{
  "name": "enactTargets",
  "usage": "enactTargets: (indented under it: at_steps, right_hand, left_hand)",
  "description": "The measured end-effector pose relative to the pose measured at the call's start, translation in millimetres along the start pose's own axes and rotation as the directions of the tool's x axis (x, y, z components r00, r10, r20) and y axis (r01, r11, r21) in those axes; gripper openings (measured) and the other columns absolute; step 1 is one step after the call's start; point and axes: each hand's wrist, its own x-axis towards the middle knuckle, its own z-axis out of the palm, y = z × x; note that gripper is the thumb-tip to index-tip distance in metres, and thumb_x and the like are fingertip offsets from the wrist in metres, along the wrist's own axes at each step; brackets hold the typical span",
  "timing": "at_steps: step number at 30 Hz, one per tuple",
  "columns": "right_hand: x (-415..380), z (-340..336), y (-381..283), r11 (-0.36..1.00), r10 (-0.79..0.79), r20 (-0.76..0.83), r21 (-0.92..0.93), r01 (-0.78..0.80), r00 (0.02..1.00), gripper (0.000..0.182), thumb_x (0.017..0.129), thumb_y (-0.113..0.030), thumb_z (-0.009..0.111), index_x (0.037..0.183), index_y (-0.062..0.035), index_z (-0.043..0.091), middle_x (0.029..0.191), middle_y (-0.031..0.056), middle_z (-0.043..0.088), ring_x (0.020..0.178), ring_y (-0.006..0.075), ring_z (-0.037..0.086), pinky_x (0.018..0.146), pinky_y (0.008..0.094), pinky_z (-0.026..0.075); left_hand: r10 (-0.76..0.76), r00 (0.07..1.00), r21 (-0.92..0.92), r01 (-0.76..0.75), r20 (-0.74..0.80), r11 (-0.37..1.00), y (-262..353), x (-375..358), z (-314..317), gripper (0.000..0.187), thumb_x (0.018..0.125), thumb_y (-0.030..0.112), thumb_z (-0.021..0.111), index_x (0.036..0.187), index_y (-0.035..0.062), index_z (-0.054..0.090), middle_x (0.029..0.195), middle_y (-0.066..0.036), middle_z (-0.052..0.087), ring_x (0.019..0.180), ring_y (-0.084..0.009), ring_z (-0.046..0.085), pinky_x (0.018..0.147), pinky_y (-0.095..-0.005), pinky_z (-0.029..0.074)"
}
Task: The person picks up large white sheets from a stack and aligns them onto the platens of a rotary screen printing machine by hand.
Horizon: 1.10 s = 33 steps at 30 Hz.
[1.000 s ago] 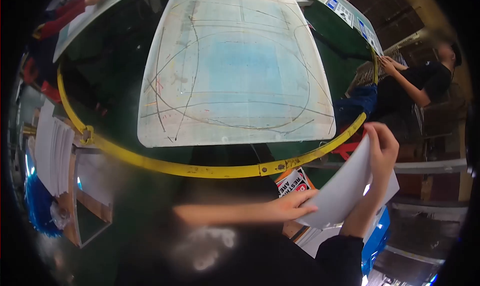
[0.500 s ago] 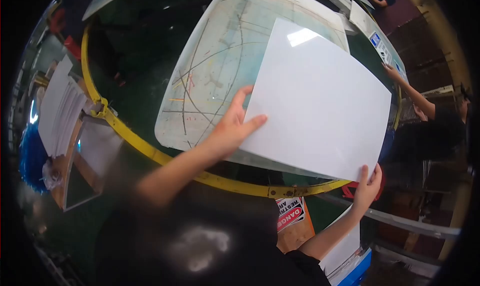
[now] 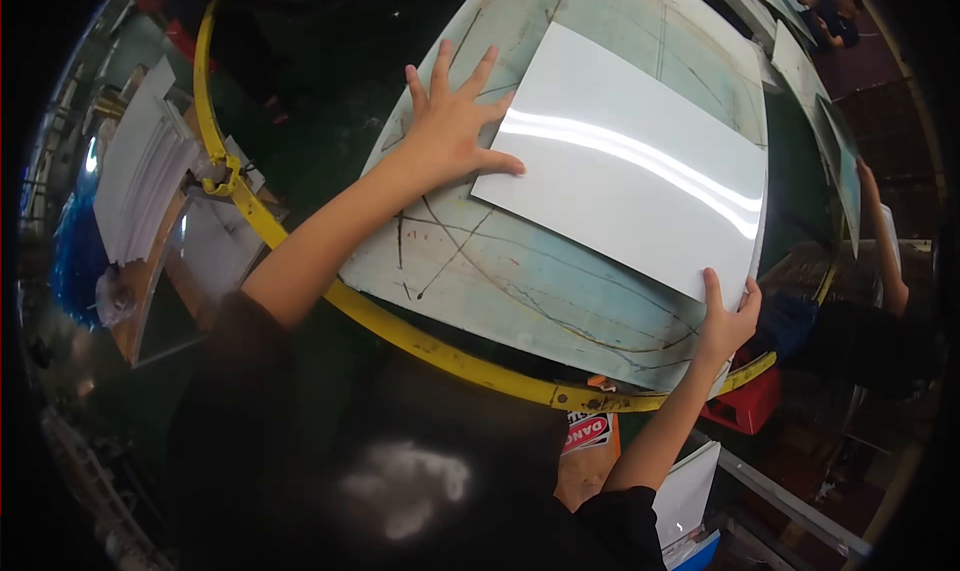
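Note:
A glossy white sheet (image 3: 610, 186) lies over a larger pale board (image 3: 560, 281) marked with dark lines and coloured smudges. At the sheet's left edge, my left hand (image 3: 450, 121) is open, its fingers spread wide over the board and its thumb resting at the sheet's edge. My right hand (image 3: 728, 321) grips the near right corner of the sheet, thumb on top and fingers around the side edge. Bright light streaks reflect across the sheet's middle.
A curved yellow rail (image 3: 400, 346) runs around the board's near side. White sheets (image 3: 140, 176) stand stacked at left by blue stringy material (image 3: 75, 251). A danger sign (image 3: 588, 432) and red object (image 3: 745, 403) sit below. At right, another person's arm (image 3: 888, 236) reaches a panel (image 3: 840, 171).
The white sheet has come down flatter over the board and tilted away less. My left hand has spread its fingers and moved up along the edge; my right hand still grips the corner.

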Motion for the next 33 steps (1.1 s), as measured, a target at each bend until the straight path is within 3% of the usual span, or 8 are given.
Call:
enactTargets:
  at_steps: [5, 13, 17, 26, 31, 33]
  right_hand:
    - [0, 6, 0, 0.999, 0.003, 0.022, -0.033, -0.002, 1.000, 0.062, 0.069, -0.026, 0.082, 0.112, 0.0090, 0.053, 0.108, 0.0212, 0.062, 0.100, 0.0245, 0.060, 0.090, 0.0319, 0.045]
    - [3, 11, 10, 0.998, 0.011, 0.060, -0.056, -0.008, 0.998, 0.061, 0.071, -0.027, 0.080, 0.112, 0.0108, 0.053, 0.106, 0.0202, 0.062, 0.096, 0.0220, 0.060, 0.087, 0.0299, 0.045]
    - [4, 14, 13, 0.994, 0.021, 0.062, -0.106, -0.014, 0.998, 0.063, 0.069, -0.031, 0.081, 0.110, 0.0089, 0.055, 0.103, 0.0207, 0.063, 0.097, 0.0247, 0.061, 0.087, 0.0322, 0.045]
    - [2, 17, 18, 0.984, 0.040, 0.057, -0.174, -0.029, 0.998, 0.062, 0.067, -0.035, 0.081, 0.108, 0.0063, 0.057, 0.095, 0.0198, 0.065, 0.087, 0.0274, 0.063, 0.080, 0.0340, 0.047]
    - [0, 18, 15, 0.983, 0.081, 0.084, -0.171, -0.066, 0.993, 0.066, 0.066, -0.043, 0.079, 0.109, 0.0031, 0.058, 0.097, 0.0189, 0.064, 0.090, 0.0287, 0.061, 0.086, 0.0363, 0.043]
    - [0, 19, 18, 0.923, 0.067, 0.075, -0.383, -0.034, 0.995, 0.071, 0.064, -0.050, 0.077, 0.110, 0.0009, 0.059, 0.097, 0.0176, 0.064, 0.096, 0.0289, 0.058, 0.091, 0.0408, 0.038]
  left_hand:
    - [0.019, 0.999, 0.006, -0.018, -0.040, 1.000, -6, -1, 13, 0.081, 0.059, 0.070, 0.067, 0.120, 0.0164, 0.063, 0.155, -0.011, 0.004, 0.134, -0.0494, -0.017, 0.091, -0.0792, -0.004]
    - [-0.046, 0.998, 0.066, 0.048, -0.038, 0.997, -1, -1, 12, 0.078, 0.057, 0.068, 0.069, 0.120, 0.0226, 0.063, 0.155, -0.011, 0.005, 0.135, -0.0477, -0.016, 0.091, -0.0792, -0.004]
    - [-0.092, 0.995, 0.156, 0.096, -0.034, 0.983, 7, -1, 11, 0.076, 0.057, 0.068, 0.069, 0.120, 0.0271, 0.062, 0.154, -0.011, 0.007, 0.136, -0.0460, -0.013, 0.092, -0.0786, -0.003]
    - [-0.110, 0.990, 0.151, 0.122, -0.084, 0.981, 12, -2, 11, 0.074, 0.057, 0.065, 0.071, 0.120, 0.0278, 0.062, 0.154, -0.011, 0.009, 0.137, -0.0440, -0.011, 0.093, -0.0779, -0.005]
    - [-0.139, 0.989, 0.157, 0.130, 0.047, 0.979, 18, 0, 0, 0.071, 0.059, 0.063, 0.071, 0.121, 0.0283, 0.061, 0.154, -0.008, 0.012, 0.138, -0.0427, -0.010, 0.095, -0.0763, -0.008]
    - [-0.136, 0.989, 0.191, 0.122, 0.063, 0.974, 19, 2, -2, 0.070, 0.059, 0.062, 0.071, 0.120, 0.0283, 0.062, 0.154, -0.007, 0.013, 0.138, -0.0420, -0.008, 0.095, -0.0760, -0.006]
